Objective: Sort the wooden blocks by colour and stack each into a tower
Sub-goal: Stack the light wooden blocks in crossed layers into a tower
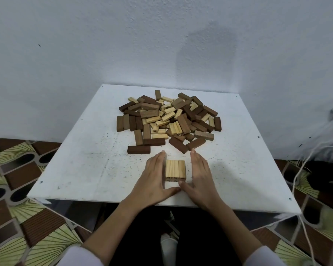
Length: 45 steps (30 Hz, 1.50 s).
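Observation:
Three light pine blocks (pixel 175 170) lie side by side as one flat row near the front of the white table (pixel 75 166). My left hand (pixel 155 175) lies flat against the row's left side. My right hand (pixel 200 175) lies flat a little to the right of the row, with a small gap. Both thumbs meet in front of the row, fingers straight. Behind, a mixed pile of blocks (pixel 167 120) in dark brown, mid brown and light pine covers the table's middle and back.
A single dark brown block (pixel 138 149) lies apart at the pile's front left. A white wall rises right behind the table. Patterned floor tiles surround it, and a string (pixel 300 169) hangs at the right.

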Each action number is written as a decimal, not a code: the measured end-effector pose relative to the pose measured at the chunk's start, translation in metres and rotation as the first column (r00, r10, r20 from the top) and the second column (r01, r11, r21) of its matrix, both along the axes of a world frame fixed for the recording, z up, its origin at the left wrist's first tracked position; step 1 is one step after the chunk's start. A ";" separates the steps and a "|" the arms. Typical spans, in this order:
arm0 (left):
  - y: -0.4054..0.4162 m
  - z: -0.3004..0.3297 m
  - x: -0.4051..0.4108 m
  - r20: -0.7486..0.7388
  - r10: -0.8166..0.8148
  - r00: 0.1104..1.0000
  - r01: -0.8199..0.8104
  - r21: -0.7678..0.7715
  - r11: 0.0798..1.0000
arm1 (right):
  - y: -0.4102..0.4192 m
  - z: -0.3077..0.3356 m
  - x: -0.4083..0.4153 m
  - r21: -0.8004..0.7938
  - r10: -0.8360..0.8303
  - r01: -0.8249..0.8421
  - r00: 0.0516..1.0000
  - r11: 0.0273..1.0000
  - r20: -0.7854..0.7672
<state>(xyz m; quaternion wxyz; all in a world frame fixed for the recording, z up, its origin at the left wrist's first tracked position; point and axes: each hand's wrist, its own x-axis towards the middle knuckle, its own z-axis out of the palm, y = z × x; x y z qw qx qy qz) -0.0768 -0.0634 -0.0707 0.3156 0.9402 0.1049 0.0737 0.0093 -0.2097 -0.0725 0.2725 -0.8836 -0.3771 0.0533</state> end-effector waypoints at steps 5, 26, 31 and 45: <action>-0.001 0.000 -0.002 0.013 0.025 1.000 -0.026 0.128 0.991 | 0.001 -0.002 0.001 -0.103 0.012 -0.008 0.999 0.995 0.041; 0.000 -0.008 0.005 -0.178 0.023 0.984 0.042 0.355 0.934 | 0.005 -0.003 0.001 -0.269 0.040 -0.015 0.995 0.963 0.089; -0.001 -0.008 0.006 -0.188 0.021 0.982 0.048 0.359 0.932 | 0.006 -0.002 0.000 -0.293 0.050 -0.020 0.994 0.956 0.095; 0.000 -0.008 0.006 -0.189 0.040 0.981 0.033 0.367 0.930 | 0.006 -0.001 0.000 -0.313 0.054 -0.025 0.995 0.949 0.085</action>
